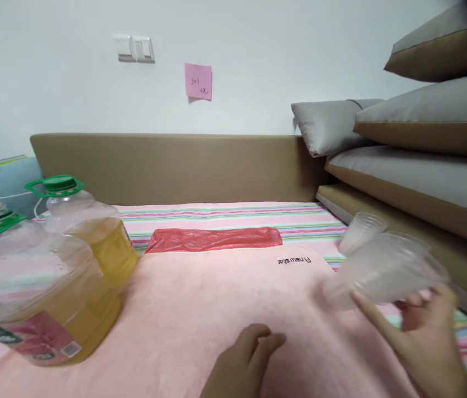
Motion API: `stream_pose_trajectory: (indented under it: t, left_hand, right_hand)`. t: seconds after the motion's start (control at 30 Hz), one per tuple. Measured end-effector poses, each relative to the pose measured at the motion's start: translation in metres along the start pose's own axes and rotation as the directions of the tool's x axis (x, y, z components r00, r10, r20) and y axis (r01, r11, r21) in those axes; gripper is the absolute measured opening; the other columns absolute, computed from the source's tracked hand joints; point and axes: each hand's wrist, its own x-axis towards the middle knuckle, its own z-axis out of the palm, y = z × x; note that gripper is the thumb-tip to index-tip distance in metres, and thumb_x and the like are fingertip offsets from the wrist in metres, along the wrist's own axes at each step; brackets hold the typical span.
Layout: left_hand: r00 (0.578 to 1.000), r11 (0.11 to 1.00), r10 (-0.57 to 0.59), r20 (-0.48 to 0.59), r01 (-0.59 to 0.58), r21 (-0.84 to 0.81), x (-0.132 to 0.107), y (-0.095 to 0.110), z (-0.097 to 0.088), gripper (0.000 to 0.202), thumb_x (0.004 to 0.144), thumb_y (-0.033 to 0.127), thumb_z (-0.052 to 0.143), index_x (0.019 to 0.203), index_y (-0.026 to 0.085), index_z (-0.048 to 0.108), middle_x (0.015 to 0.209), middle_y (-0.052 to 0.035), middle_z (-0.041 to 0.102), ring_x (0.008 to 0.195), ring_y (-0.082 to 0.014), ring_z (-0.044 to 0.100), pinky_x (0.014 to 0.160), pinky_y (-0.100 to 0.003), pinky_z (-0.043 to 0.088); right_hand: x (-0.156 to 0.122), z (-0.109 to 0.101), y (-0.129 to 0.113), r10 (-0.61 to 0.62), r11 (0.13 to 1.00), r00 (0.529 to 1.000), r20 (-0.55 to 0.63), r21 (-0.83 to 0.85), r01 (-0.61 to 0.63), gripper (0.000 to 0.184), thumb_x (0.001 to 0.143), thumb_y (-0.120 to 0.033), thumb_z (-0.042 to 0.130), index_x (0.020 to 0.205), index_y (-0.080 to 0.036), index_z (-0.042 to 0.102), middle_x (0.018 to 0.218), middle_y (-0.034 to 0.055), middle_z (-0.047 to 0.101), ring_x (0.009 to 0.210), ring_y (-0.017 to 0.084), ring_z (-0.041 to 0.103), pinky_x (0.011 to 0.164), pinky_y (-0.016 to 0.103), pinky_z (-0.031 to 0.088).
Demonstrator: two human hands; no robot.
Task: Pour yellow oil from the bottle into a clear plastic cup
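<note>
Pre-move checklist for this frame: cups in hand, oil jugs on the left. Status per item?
1. Right hand grips the clear plastic cups: ok, fingers under them, cups tilted on their side.
2. Number of cups in the grip: cannot tell; at least two rims show, blurred.
3. Left hand free: ok, it rests curled on the pink towel, holding nothing.
4. Oil jugs capped: the far one's green cap is on, ok; the near jug's top is cut off by the frame edge, cannot tell.
5. Jugs apart from both hands: ok, neither touches them.
6. Red plastic bag out of the way: ok, lying flat beyond the towel.
</note>
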Motion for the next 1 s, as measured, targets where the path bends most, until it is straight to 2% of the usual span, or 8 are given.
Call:
stream_pose_trajectory:
  t: [0.13,0.23,0.37,0.5,0.73,0.87,0.93,1.0]
  left_hand:
    - [0.961,0.970,-0.149,-0.235,0.095,-0.226,-0.001,-0.002,-0.010,0.106,0.070,0.044,0.090,0.155,0.039,0.026,0.151,-0.0142,0.050,0.135,-0.0399,0.055,0.105,-0.062,0.056]
    - [0.915,0.925,-0.269,-0.300,0.159,-0.344,-0.003,-0.004,-0.017,0.101,0.078,0.041,0.084,0.159,0.037,0.022,0.158,-0.0146,0.043,0.141,-0.0389,0.050,0.113,-0.066,0.048]
    - [0.862,0.897,-0.346,-0.370,0.189,-0.399,-0.003,-0.002,-0.028,0.088,0.088,0.043,0.076,0.158,0.040,0.023,0.161,-0.0095,0.042,0.146,-0.0336,0.047,0.120,-0.062,0.042]
    - [0.852,0.918,-0.317,-0.417,0.166,-0.360,-0.002,0.000,-0.031,0.076,0.093,0.041,0.070,0.156,0.035,0.027,0.154,-0.0121,0.048,0.138,-0.0333,0.054,0.114,-0.061,0.048]
    - [0.855,0.891,-0.343,-0.388,0.167,-0.421,-0.001,-0.002,-0.027,0.083,0.094,0.046,0.068,0.159,0.030,0.019,0.156,-0.0165,0.044,0.142,-0.0352,0.052,0.116,-0.061,0.046]
    - [0.865,0.901,-0.325,-0.381,0.162,-0.402,-0.003,-0.003,-0.025,0.084,0.094,0.042,0.068,0.160,0.032,0.017,0.162,-0.0169,0.037,0.144,-0.0362,0.049,0.116,-0.061,0.046]
    - [0.874,0.931,-0.294,-0.388,0.170,-0.323,-0.004,-0.005,-0.026,0.084,0.095,0.033,0.067,0.160,0.034,0.015,0.157,-0.0160,0.043,0.140,-0.0346,0.052,0.114,-0.061,0.047]
    - [0.891,0.965,-0.213,-0.400,0.129,-0.226,-0.003,-0.006,-0.029,0.084,0.095,0.024,0.065,0.161,0.036,0.014,0.152,-0.0151,0.048,0.136,-0.0319,0.055,0.111,-0.059,0.050]
  right_hand:
    - [-0.032,0.058,-0.014,0.100,0.973,0.955,0.278,0.173,-0.153,0.092,0.076,-0.050,0.091,0.146,-0.031,0.034,0.133,0.0140,0.059,0.116,0.036,0.062,0.100,0.055,0.052]
    - [-0.055,0.086,-0.025,0.146,0.933,0.880,0.452,0.234,-0.275,0.086,0.083,-0.049,0.088,0.147,-0.030,0.033,0.137,0.0144,0.058,0.124,0.034,0.059,0.099,0.047,0.053]
    - [-0.077,0.102,-0.029,0.154,0.856,0.771,0.618,0.306,-0.417,0.092,0.084,-0.047,0.087,0.153,-0.031,0.028,0.146,0.0140,0.052,0.134,0.034,0.051,0.100,0.045,0.053]
    - [-0.086,0.102,-0.022,0.128,0.862,0.715,0.687,0.280,-0.424,0.092,0.085,-0.042,0.087,0.154,-0.030,0.029,0.149,0.0129,0.050,0.136,0.033,0.050,0.110,0.048,0.047]
    - [-0.086,0.099,-0.019,0.118,0.928,0.724,0.680,0.184,-0.325,0.104,0.079,-0.049,0.090,0.161,-0.028,0.029,0.150,0.0173,0.047,0.139,0.039,0.047,0.113,0.057,0.044]
    - [-0.082,0.096,-0.014,0.052,0.928,0.739,0.672,0.241,-0.284,0.112,0.080,-0.052,0.091,0.164,-0.030,0.019,0.148,0.0161,0.049,0.137,0.037,0.049,0.113,0.056,0.043]
    - [-0.074,0.091,-0.013,-0.011,0.939,0.777,0.630,0.274,-0.209,0.103,0.085,-0.055,0.086,0.163,-0.032,0.023,0.149,0.0149,0.047,0.137,0.036,0.048,0.114,0.055,0.041]
    - [-0.064,0.083,-0.013,-0.073,0.957,0.801,0.595,0.267,-0.111,0.086,0.089,-0.057,0.082,0.158,-0.032,0.037,0.151,0.0128,0.045,0.138,0.036,0.045,0.114,0.053,0.040]
